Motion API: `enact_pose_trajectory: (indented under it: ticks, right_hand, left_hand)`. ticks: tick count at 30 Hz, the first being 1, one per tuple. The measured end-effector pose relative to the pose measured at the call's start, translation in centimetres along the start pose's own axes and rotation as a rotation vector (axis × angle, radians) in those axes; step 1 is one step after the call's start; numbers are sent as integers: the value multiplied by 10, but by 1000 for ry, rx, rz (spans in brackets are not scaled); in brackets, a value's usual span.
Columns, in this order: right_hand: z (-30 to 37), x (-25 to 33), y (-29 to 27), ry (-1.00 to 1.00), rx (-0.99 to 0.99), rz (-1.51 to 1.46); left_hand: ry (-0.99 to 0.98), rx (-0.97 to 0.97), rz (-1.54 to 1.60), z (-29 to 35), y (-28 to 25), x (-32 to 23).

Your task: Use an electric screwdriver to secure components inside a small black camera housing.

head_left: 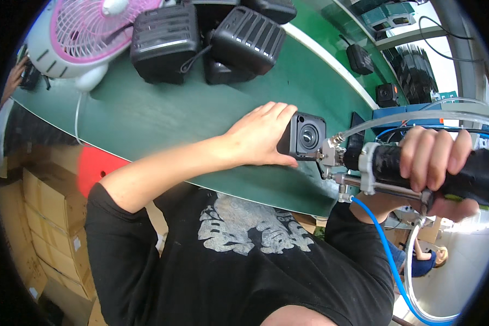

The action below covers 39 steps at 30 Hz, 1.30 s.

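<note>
My left hand [262, 135] is wrapped around one side of a small black speaker box [318, 123] lying on the green worktable [163, 117]. The box's face with a round speaker cone is turned towards the tool. My right hand [434, 160] grips the black body of a power screwdriver [383, 164], held nearly level in this view. Its metal nose [329, 154] is at the box's near right corner; whether a screw is there is too small to tell. A clear feed tube [413, 116] and a blue air hose [383, 239] run from the screwdriver.
Several black ribbed speaker housings [165, 41] are piled at the far side, beside a pink and white fan [89, 32]. Another person's hand [16, 76] shows at the far left. Cardboard boxes [51, 217] stand lower left. A person [426, 259] is in the background lower right.
</note>
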State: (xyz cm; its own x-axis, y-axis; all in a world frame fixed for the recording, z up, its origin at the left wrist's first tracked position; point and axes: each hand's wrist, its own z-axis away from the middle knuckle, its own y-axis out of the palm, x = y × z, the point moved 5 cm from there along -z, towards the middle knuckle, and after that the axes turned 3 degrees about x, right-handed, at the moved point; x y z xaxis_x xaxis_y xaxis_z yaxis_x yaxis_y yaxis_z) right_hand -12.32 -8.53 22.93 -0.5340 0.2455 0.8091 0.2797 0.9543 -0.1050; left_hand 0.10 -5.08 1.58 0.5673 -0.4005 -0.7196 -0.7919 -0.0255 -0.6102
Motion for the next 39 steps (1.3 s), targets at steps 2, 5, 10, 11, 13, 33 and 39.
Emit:
enact_pose_trajectory:
  ticks: [2, 5, 10, 11, 13, 33, 39]
  right_hand:
    - [3, -7, 0, -15, -39, -67]
    - [6, 11, -17, 32, 40, -41]
    - [11, 84, -72, -22, 115, 2]
    - [9, 92, -93, 77, 275, 43]
    - [7, 74, -73, 53, -109, 86]
    - [48, 17, -53, -157, -485, 354]
    - [56, 16, -70, -61, -439, 344]
  left_hand:
    - [-16, 22, -1, 1, -1, 3]
    - [-40, 92, -84, -5, 1, 1]
    - [-45, 337, -497, -32, 5, -25]
    - [12, 292, -500, -42, 14, -29]
    - [-30, 374, -511, -60, 29, -34]
    - [-126, 105, -613, -389, -29, 172]
    - [-83, 783, -884, -423, -14, 82]
